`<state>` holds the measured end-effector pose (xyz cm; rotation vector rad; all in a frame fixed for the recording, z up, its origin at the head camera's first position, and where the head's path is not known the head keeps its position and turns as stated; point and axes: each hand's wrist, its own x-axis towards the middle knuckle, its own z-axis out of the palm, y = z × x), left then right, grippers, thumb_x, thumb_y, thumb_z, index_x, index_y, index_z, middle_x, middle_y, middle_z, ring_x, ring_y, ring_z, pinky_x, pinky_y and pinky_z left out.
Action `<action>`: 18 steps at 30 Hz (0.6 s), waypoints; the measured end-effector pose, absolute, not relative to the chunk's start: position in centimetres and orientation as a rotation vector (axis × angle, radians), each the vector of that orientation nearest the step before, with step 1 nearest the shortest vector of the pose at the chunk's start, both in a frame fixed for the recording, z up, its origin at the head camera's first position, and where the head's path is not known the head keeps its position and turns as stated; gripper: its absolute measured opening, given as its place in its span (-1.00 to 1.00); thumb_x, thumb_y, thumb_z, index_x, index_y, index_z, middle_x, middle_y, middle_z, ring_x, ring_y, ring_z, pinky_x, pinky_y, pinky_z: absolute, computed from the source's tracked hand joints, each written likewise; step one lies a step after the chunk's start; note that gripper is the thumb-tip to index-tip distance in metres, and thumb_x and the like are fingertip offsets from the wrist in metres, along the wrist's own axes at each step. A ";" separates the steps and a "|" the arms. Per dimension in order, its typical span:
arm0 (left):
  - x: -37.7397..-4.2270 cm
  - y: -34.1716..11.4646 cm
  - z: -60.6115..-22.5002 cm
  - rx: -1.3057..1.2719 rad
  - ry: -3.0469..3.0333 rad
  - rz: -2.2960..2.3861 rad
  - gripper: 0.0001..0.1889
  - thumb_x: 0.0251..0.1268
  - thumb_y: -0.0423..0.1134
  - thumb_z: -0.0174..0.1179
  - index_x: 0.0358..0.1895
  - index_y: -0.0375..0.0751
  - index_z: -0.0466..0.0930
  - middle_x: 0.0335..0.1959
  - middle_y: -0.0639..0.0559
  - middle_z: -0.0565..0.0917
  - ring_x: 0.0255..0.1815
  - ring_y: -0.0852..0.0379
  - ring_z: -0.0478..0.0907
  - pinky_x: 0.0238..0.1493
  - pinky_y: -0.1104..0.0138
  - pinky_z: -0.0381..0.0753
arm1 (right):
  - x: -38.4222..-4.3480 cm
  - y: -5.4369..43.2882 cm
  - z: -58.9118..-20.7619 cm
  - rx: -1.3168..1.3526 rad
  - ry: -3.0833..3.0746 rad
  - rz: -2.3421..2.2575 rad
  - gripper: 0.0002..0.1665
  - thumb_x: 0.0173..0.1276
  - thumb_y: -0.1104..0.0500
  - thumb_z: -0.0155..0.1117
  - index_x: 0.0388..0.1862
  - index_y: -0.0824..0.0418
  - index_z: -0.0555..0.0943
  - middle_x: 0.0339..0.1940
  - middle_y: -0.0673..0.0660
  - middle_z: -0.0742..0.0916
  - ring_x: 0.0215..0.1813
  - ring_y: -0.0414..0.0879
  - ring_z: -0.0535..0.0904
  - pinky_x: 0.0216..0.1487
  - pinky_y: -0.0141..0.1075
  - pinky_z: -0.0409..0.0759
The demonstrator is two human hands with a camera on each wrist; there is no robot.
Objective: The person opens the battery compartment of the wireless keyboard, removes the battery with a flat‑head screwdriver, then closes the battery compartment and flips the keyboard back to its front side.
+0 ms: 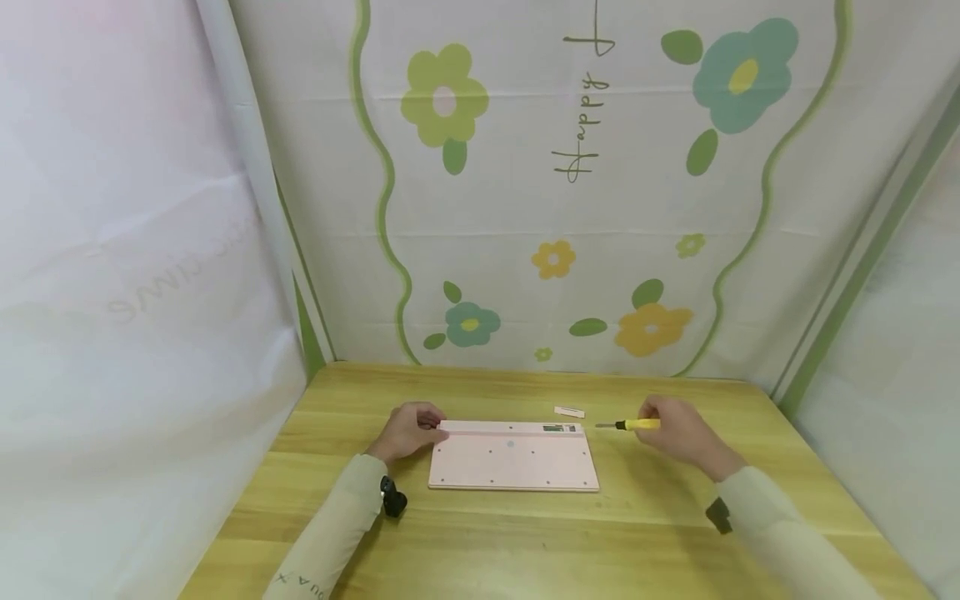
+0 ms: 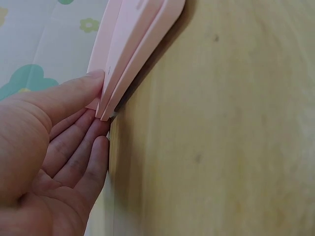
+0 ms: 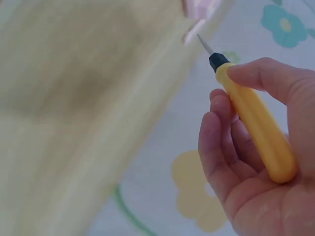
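Note:
A pink keyboard [image 1: 510, 462] lies underside up on the table, with small screws dotted over its back. Near its far right corner a small compartment [image 1: 562, 428] stands uncovered. My left hand [image 1: 408, 431] grips the far left corner of the keyboard; in the left wrist view the thumb [image 2: 81, 93] presses one face and the fingers reach round the edge. In my right hand [image 1: 678, 429] is a screwdriver [image 3: 256, 125] with a yellow handle and black collar, its shaft pointing left toward the compartment, the tip a short way off the keyboard's right edge.
A small pale pink cover [image 1: 569, 412] lies on the wooden table [image 1: 525, 550] just behind the keyboard. Flower-printed cloth [image 1: 510, 208] hangs along the back edge, and white cloth [image 1: 135, 292] closes off the sides.

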<state>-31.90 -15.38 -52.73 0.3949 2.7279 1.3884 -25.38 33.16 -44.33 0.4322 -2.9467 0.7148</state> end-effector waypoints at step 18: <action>-32.1 -15.3 -52.9 0.431 2.728 1.380 -0.78 0.27 -0.25 0.53 -0.06 -0.12 0.79 -0.10 0.04 0.81 -0.05 0.13 0.72 0.12 0.12 0.74 | -26.2 26.6 -41.1 0.738 -2.916 0.491 -0.75 0.18 0.37 0.46 -0.39 0.18 0.52 -0.46 0.00 0.62 -0.41 -0.18 0.41 -0.28 -0.26 0.51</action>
